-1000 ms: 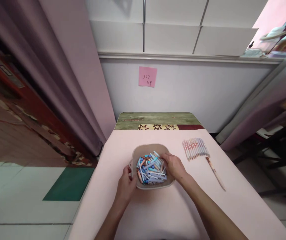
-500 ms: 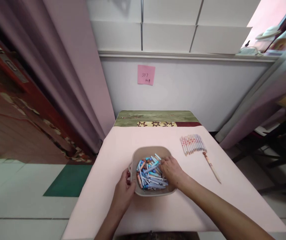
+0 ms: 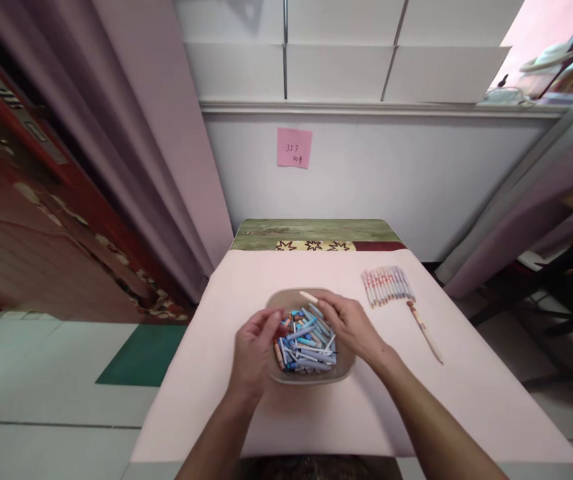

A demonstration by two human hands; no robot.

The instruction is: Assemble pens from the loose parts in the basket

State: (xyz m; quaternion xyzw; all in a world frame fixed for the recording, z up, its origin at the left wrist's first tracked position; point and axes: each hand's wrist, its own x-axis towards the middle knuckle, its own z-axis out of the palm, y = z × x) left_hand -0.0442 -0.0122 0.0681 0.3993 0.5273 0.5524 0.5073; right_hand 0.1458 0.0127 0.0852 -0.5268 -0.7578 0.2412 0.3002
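Note:
My right hand (image 3: 349, 327) is closed on a slim cream pen part (image 3: 309, 297), which sticks out past the fingertips to the upper left, above the tub. Over the tub's left side is my left hand (image 3: 256, 340), thumb and fingers drawn together; whether anything is between them I cannot make out. Below both hands stands a beige plastic tub (image 3: 311, 379) holding many loose pen parts (image 3: 309, 340) in blue, white, orange and brown. Part of its rim is hidden by my hands.
A row of slim clear pen pieces with red and purple marks (image 3: 389, 287) lies at the table's right. Beside it is a cream pen with a brown top (image 3: 425, 332). Pink covering (image 3: 236, 280) lies over the table; a pink note (image 3: 294, 148) is on the wall behind.
My left hand has let go of the tub's rim and risen over its left side. The right hand has come up out of the pen parts with the cream piece.

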